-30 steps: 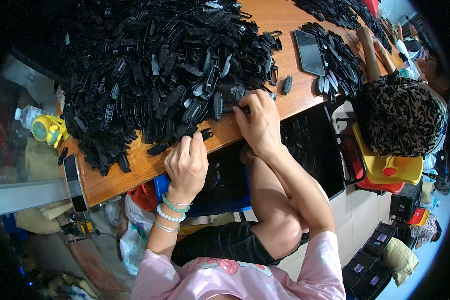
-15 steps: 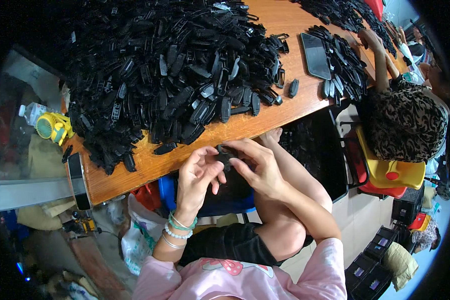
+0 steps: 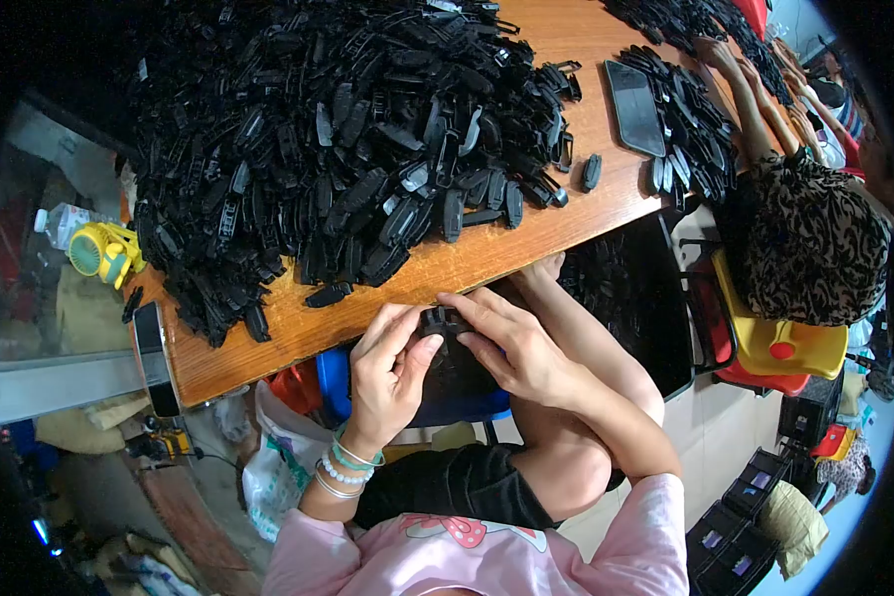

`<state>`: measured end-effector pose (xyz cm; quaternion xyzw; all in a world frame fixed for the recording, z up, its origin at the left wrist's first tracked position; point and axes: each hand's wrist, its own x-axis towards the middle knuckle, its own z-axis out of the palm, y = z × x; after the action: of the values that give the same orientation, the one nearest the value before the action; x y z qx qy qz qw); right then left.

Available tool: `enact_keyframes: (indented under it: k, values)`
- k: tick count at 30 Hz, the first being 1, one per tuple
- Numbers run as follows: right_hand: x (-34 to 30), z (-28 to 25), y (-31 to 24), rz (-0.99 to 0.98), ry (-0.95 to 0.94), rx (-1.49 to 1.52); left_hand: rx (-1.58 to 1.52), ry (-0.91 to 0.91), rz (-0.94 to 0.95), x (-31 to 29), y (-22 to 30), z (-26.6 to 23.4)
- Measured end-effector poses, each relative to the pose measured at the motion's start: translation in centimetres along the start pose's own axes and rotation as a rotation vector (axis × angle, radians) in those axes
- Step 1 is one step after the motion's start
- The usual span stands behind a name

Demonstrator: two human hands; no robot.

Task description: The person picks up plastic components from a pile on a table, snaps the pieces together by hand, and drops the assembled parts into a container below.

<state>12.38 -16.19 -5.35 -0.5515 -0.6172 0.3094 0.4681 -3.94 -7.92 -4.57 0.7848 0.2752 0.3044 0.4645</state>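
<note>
Between my two hands, just off the table's near edge, is a small black plastic part (image 3: 443, 321). My left hand (image 3: 387, 363) pinches its left end with thumb and fingers. On its right end, my right hand (image 3: 511, 343) grips with the thumb below and fingers above. The part's exact kind is too small to make out. Beyond my hands a large heap of similar black plastic parts (image 3: 367, 149) covers much of the wooden table (image 3: 298, 348). One loose black piece (image 3: 592, 172) lies apart to the right of the heap.
A phone (image 3: 634, 107) lies beside a smaller pile of black parts (image 3: 690, 129). Another phone (image 3: 156, 360) rests at the table's left edge, near a yellow fan (image 3: 104, 250). Below the table is a blue stool (image 3: 447, 409). To the right, a person (image 3: 809, 238) sits on a yellow chair (image 3: 789, 348).
My fingers have shifted round the black part, which is now turned sideways and held from both ends. My left hand has closed more on it. The person at right has moved their arms.
</note>
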Motion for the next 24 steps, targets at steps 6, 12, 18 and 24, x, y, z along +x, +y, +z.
enact_keyframes:
  k: [6,12,18,24]
  values:
    - [-0.4,0.2,0.6,-0.149,-0.008,-0.195,0.152,-0.03,0.127,0.7,1.1,-0.7]
    - [-0.7,0.8,0.1,-0.168,0.077,-0.439,0.135,-0.022,0.026,1.0,1.2,0.5]
    - [-0.5,0.5,-1.5,0.199,0.235,0.078,-0.575,-0.059,-0.342,0.9,0.0,0.3]
    - [-0.6,-0.3,-0.6,0.059,0.212,0.139,-0.633,-0.138,-0.241,1.2,0.0,-0.1]
